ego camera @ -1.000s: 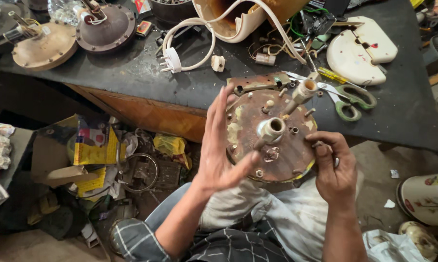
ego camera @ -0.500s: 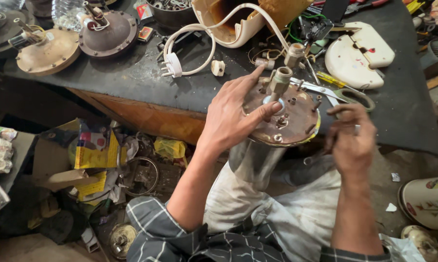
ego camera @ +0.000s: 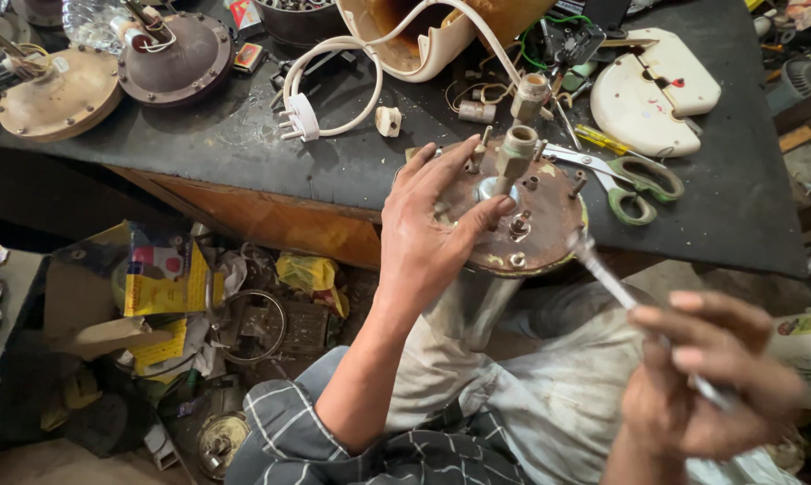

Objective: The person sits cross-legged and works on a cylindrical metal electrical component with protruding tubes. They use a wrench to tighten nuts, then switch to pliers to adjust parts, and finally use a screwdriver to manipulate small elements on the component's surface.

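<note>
Work in hand: a round, rusty brown metal plate with studs and a stubby threaded pipe (ego camera: 513, 211), seated on top of a dull steel cylinder (ego camera: 473, 301), stood upright between the person's knees, just in front of the edge of the black bench (ego camera: 244, 144).
Left hand: the left hand (ego camera: 432, 229) lay flat on the plate's near-left side, fingers (ego camera: 486, 211) spread and unclenched, steadying rather than gripping; the thumb tip reached the base of the pipe.
Right hand: the right hand (ego camera: 706, 382), blurred and close to the camera, had its fingers pinched around a thin silvery metal tool (ego camera: 603, 269); the tool's tip stood at the plate's right rim, touching or just off it, I could not tell which.
Done so far, as judged: the plate sat level on the cylinder, and several studs and nuts stood in place across its face.
Left to do, as judged: whatever the tool was meant for at the rim looked unfinished; whether the fastenings were tight could not be told.
Nearby on the bench: green-handled scissors (ego camera: 634, 180) just behind the plate, a white cord with plug (ego camera: 302, 117), and two other round domed metal plates (ego camera: 176, 58) at the far left.
</note>
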